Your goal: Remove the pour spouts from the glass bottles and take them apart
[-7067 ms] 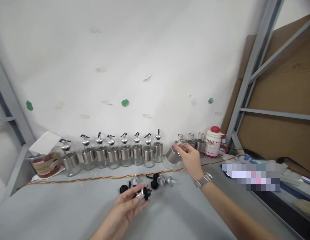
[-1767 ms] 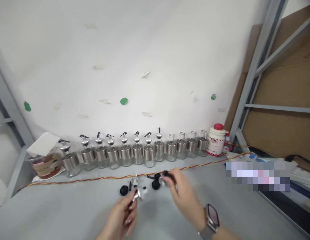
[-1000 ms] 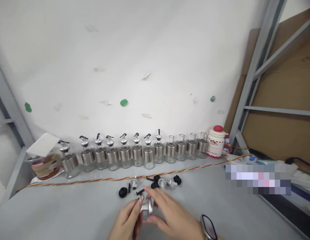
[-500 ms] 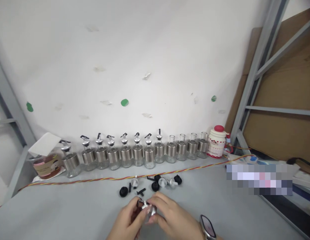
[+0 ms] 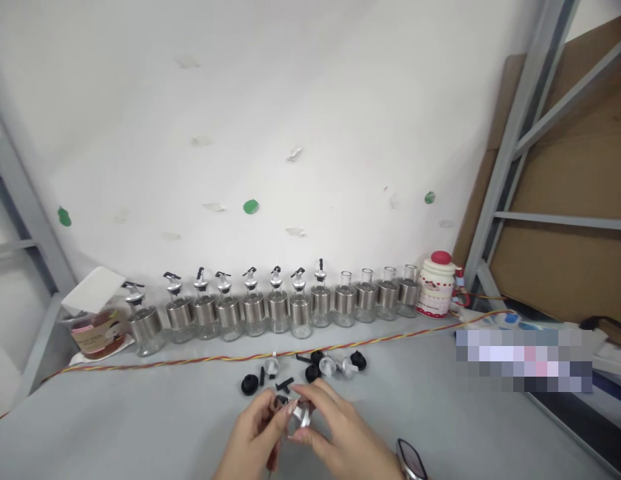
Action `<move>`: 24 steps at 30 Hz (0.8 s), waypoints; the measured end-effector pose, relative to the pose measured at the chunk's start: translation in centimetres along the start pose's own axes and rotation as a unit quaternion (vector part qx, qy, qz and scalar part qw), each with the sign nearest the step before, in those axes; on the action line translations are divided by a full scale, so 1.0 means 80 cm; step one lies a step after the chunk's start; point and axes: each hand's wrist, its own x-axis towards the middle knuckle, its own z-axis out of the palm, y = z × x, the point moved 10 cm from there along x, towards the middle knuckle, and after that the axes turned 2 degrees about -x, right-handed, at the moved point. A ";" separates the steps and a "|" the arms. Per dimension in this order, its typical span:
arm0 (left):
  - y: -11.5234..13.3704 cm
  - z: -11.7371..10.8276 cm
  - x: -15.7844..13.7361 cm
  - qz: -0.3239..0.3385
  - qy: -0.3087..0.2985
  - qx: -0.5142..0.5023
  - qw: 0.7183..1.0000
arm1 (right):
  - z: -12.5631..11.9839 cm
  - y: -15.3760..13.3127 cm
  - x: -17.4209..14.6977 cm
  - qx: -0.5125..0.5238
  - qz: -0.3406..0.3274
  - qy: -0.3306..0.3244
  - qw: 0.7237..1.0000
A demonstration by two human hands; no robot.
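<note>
Low in the middle of the head view, a silver bottle pourer [image 5: 302, 417] with a black part at its left side sits between my fingers. My left hand [image 5: 253, 433] is closed on the left end, thumb and forefinger pinching it. From the other side my right hand [image 5: 343, 427] grips the silver body between thumb and fingers. Fingers partly hide how the pieces join. Just beyond my hands lie loose parts: a black T-shaped piece [image 5: 285, 385], a black round stopper [image 5: 249, 385], a silver pourer cap [image 5: 273, 365] and a second silver cap [image 5: 327, 366].
Along the wall stands a row of glass bottles with steel bands, some with pourers [image 5: 251, 275], others with bare necks [image 5: 367, 275]. A twisted cord [image 5: 185, 363] crosses the table. A labelled tub [image 5: 103, 333] is at left, a red-topped canister [image 5: 435, 287] at right.
My right fingers have shifted on the pourer and its silver body appears turned. The view has moved slightly; the bottles and loose parts stay in place.
</note>
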 end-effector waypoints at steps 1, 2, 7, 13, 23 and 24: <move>-0.002 0.002 0.001 -0.008 -0.011 -0.017 1.000 | -0.002 0.000 0.000 0.001 -0.004 0.006 1.000; -0.004 0.005 0.002 -0.016 -0.020 -0.034 0.999 | -0.004 -0.001 0.001 0.002 -0.010 0.011 1.000; -0.008 0.015 0.004 -0.059 -0.044 -0.122 0.990 | -0.009 -0.010 0.006 0.004 -0.038 0.013 0.999; -0.005 0.020 0.006 -0.073 -0.039 -0.191 0.978 | -0.006 -0.009 0.007 0.004 -0.022 0.028 0.999; -0.030 0.020 0.013 -0.108 -0.013 -0.256 0.961 | -0.008 0.000 0.008 0.027 0.003 0.084 0.996; -0.030 0.021 0.013 -0.109 -0.014 -0.257 0.960 | -0.007 0.001 0.008 0.026 0.006 0.085 0.996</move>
